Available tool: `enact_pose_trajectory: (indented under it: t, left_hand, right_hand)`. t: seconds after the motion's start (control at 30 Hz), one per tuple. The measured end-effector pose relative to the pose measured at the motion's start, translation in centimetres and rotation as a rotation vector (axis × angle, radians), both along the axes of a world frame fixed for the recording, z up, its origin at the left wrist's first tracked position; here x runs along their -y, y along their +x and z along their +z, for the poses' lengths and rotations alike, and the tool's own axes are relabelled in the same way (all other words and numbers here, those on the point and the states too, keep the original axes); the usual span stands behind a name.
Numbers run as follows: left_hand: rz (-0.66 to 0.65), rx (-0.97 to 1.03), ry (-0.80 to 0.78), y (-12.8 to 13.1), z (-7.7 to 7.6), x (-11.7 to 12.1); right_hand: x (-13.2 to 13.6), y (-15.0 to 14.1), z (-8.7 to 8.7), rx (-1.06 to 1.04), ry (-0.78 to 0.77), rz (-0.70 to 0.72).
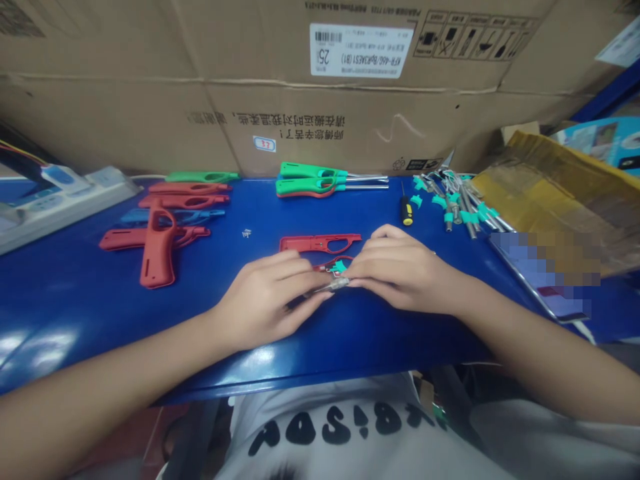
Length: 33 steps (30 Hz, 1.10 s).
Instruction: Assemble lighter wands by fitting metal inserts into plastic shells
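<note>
My left hand [273, 290] is closed, thumb and fingers pinching a small greyish part [339, 284] with a thin end. From the other side, the fingertips of my right hand [400, 270] press together at the same part. Just beyond it lies a red lighter shell half [345, 260], mostly covered by my hands, with a small green piece [340, 267] at it. Farther back rests another red shell half [320, 243], its inner side showing. Exactly how the fingers grip is partly hidden.
Red, green and blue lighter shells [160, 243] are piled at left. Two green lighters [310, 183] with metal tubes lie at the back, near a screwdriver [407, 210]. Metal tubes with green pieces [455, 200], a phone [537, 280] and a power strip [75, 200] flank the blue table [210, 360].
</note>
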<state>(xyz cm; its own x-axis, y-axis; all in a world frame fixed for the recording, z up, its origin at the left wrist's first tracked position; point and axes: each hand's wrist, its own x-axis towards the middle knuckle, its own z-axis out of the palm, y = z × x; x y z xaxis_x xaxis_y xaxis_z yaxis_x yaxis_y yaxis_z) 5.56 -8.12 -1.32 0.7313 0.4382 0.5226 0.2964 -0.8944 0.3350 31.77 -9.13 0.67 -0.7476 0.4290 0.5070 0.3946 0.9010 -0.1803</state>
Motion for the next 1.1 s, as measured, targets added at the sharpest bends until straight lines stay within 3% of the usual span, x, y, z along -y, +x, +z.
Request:
enact_pose_trajectory:
  t: [0.47,0.6,0.7,0.87,1.1]
  left_hand:
    - [-0.006,-0.072,-0.020,0.1,0.2,0.1]
    - [-0.030,-0.083,-0.028,0.1,0.1,0.1]
    - [-0.044,-0.060,-0.047,0.0,0.0,0.0]
    - [0.013,0.023,-0.216,0.3,0.2,0.3]
    - [0.063,0.113,-0.453,0.7,0.3,0.4]
  right_hand:
    - [0.2,-0.1,0.2,0.069,-0.032,0.010]
    - [0.2,-0.2,-0.1,0.025,-0.131,0.002]
    - [0.2,-0.5,-0.3,-0.052,-0.295,-0.063]
    - [0.1,-1.0,-0.2,-0.270,-0.575,-0.199]
    - [0.1,-0.7,0.5,-0.368,-0.572,-0.215]
